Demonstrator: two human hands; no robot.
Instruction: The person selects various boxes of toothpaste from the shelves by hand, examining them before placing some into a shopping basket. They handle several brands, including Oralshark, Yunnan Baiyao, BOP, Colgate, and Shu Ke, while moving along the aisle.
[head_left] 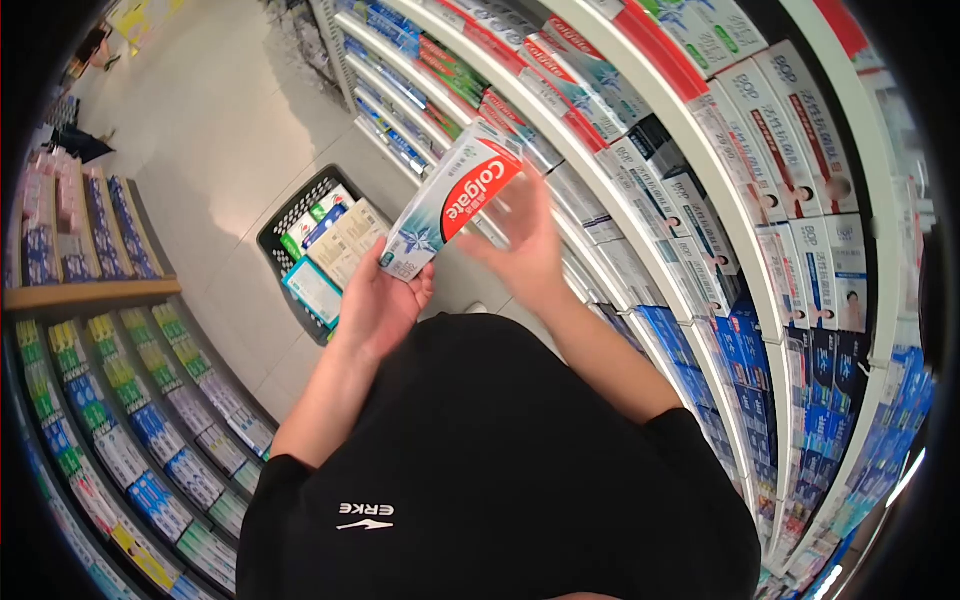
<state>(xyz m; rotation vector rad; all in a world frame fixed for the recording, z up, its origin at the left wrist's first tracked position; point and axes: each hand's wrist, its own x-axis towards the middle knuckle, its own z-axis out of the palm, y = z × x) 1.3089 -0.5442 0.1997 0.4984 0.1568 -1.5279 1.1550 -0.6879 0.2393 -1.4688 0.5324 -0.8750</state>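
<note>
Head view: left hand [385, 312] grips a box [455, 208] by one end; right hand [524, 250] spreads open beside it. Firm, gentle pressure should steady it.

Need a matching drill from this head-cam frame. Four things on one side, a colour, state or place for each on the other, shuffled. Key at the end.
Things
1. Colgate box
2. basket
3. left hand
4. shirt

Descriptions
A. has several packs inside
B. black, marked ERKE in white
C. closed around the near end of a carton
D. white, red and teal, held up above the floor

Pairs: 1-D, 2-A, 3-C, 4-B
</note>
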